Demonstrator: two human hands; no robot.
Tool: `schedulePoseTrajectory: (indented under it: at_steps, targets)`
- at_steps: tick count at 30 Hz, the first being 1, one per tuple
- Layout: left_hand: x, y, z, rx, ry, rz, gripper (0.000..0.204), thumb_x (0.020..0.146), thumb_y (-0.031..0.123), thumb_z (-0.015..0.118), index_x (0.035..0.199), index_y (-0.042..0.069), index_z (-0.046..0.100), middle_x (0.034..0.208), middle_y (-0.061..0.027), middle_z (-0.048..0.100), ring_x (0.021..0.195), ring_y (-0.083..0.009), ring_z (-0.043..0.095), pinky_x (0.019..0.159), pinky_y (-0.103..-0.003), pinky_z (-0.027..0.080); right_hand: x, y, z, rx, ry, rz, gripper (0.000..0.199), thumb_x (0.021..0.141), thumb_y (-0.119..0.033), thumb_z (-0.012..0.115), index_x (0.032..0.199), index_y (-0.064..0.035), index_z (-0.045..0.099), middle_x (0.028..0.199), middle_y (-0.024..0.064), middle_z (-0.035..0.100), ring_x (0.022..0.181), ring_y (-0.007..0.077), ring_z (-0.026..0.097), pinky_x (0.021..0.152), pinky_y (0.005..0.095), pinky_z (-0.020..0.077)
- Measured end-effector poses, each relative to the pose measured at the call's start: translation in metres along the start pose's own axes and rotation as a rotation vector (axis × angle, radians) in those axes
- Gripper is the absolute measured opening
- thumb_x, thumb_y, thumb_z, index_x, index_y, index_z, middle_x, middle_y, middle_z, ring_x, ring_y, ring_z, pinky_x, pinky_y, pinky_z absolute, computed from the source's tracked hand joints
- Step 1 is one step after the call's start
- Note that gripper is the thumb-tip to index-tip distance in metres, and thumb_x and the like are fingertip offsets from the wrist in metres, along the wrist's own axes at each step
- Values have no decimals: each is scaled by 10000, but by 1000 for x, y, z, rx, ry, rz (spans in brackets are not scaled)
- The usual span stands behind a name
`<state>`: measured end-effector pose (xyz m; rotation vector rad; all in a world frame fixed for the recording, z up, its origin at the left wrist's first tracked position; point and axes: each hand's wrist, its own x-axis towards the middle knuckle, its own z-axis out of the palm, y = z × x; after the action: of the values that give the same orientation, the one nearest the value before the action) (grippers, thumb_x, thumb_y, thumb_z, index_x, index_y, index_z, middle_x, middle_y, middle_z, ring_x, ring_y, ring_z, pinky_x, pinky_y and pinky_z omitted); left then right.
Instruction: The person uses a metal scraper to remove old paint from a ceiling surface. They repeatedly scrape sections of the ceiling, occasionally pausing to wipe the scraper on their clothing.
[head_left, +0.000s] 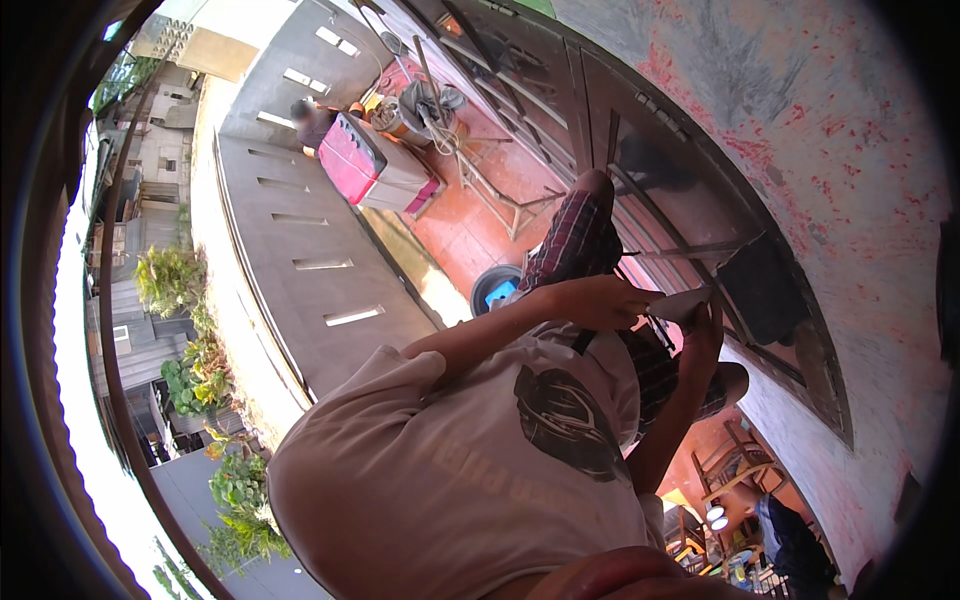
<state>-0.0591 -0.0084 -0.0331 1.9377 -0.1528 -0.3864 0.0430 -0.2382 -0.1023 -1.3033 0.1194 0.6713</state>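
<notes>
1. A pale flat piece (688, 303) is held against the dark metal gate (560, 90).
2. The left hand (600, 300) is closed around the near end of the piece, fingers curled on it.
3. The right hand (703, 338) is pressed up to the piece from below; whether it is clamped cannot be told.
4. Checked shorts (575, 240) are seen just beside the gate.
5. A black tub (495, 287) is seen near the gate, on the red floor (470, 225).
6. A pink-lidded box (370, 165) is parked farther along the gate.
</notes>
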Motion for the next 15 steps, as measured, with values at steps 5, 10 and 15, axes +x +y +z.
schedulePoseTrajectory:
  at_steps: [5, 10, 15]
  targets:
    - [-3, -8, 8, 46, 100, 215, 437, 914, 123, 551, 1325, -22, 523, 1024, -221, 668, 876, -364, 660, 778, -405, 516, 0, 10, -2, 96, 99, -35, 373, 1003, -263, 559, 1262, 5, 545, 1127, 65, 577, 1007, 167, 590, 859, 292, 502]
    - [-13, 8, 11, -296, 253, -25, 435, 1043, 182, 466, 1452, 36, 435, 951, -112, 654, 806, -112, 560, 766, -297, 490, -3, -13, 42, 218, 230, -75, 241, 995, -245, 563, 1120, -41, 592, 961, 36, 624, 834, 122, 604, 729, 279, 517]
    - [-32, 39, -3, -641, 420, -19, 524, 1063, 205, 408, 1541, 52, 255, 923, -12, 551, 651, -29, 451, 576, -200, 410, -13, -69, 134, 58, 27, -276, 159, 966, -129, 610, 1044, -5, 548, 877, 62, 603, 674, 108, 566, 606, 261, 477]
